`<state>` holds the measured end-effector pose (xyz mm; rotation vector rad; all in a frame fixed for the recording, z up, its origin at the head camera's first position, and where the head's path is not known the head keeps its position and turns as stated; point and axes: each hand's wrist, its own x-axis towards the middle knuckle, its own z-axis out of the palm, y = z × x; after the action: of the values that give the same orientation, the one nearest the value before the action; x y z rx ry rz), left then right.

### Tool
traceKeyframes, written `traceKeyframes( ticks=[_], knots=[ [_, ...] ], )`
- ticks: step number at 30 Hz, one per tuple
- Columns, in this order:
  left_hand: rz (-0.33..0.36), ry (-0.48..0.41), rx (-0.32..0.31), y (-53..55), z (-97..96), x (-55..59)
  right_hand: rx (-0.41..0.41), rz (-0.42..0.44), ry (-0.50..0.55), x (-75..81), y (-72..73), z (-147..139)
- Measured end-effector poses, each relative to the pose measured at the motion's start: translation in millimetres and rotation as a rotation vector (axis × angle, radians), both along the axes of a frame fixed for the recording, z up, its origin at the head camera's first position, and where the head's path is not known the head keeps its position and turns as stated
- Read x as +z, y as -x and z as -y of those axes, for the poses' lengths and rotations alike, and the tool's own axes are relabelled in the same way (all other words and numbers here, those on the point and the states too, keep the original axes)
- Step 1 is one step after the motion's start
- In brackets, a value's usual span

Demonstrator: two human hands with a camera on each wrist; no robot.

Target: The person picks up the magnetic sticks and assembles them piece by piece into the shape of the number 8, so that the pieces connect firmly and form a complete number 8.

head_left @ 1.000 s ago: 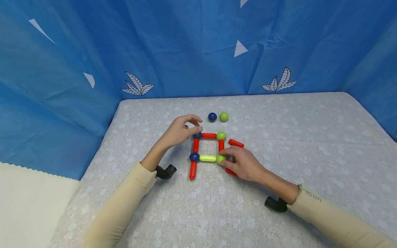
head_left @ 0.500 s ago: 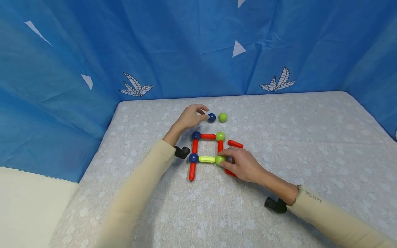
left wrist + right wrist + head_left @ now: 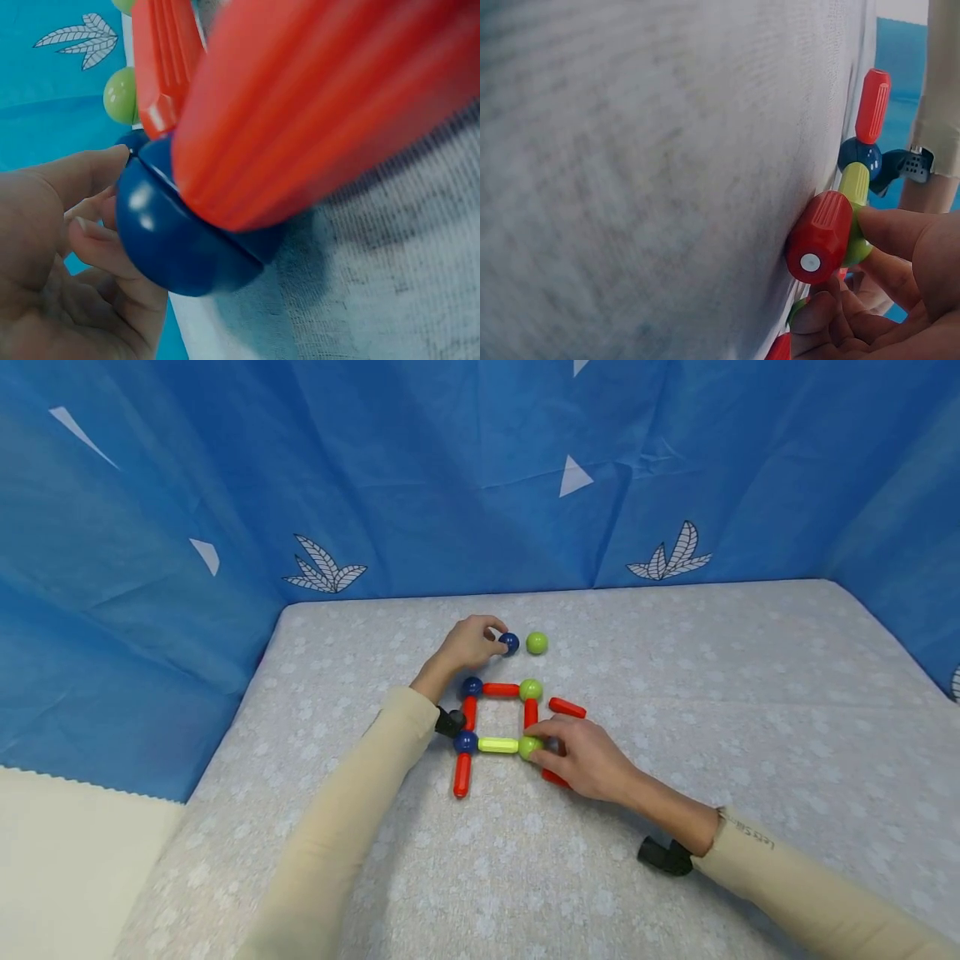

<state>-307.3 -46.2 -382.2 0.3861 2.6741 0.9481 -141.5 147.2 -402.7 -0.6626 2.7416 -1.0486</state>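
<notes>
My left hand (image 3: 468,643) reaches past the frame, its thumb and finger on either side of a loose dark blue ball (image 3: 510,644) on the cloth. In the left wrist view that ball is mostly hidden behind a nearer blue ball (image 3: 176,240). My right hand (image 3: 588,758) pinches the green ball (image 3: 528,747) at the near right corner of a square of magnetic rods and balls. Three sides are red rods, the near side a yellow-green rod (image 3: 497,745). Another red rod (image 3: 462,775) extends toward me from the near left blue ball (image 3: 466,742).
A loose green ball (image 3: 537,642) sits right of the blue one. One red rod (image 3: 567,707) lies right of the square. Another red rod (image 3: 554,777) is partly hidden under my right hand. A blue curtain (image 3: 465,477) hangs behind the patterned tablecloth (image 3: 675,677).
My left hand has moved from the far left corner of the square, away and to the right, and now grips the loose blue ball. My right hand stays on the green corner ball.
</notes>
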Motion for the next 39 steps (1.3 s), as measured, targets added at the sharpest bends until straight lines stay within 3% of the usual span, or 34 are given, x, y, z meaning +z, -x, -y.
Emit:
traceKeyframes(
  ticks=[17, 26, 39],
  knots=[
    [-0.016, 0.010, 0.016, 2.9, -0.9, -3.4, 0.007, -0.011, -0.004, 0.9, 0.5, -0.2],
    [-0.023, -0.004, -0.026, 2.7, -0.5, -6.5, 0.016, -0.012, 0.005, 1.3, 0.5, -0.1],
    [-0.013, -0.023, -0.032, 4.0, 2.7, -7.8, 0.015, -0.022, 0.018, 1.2, -0.2, 0.1]
  ],
)
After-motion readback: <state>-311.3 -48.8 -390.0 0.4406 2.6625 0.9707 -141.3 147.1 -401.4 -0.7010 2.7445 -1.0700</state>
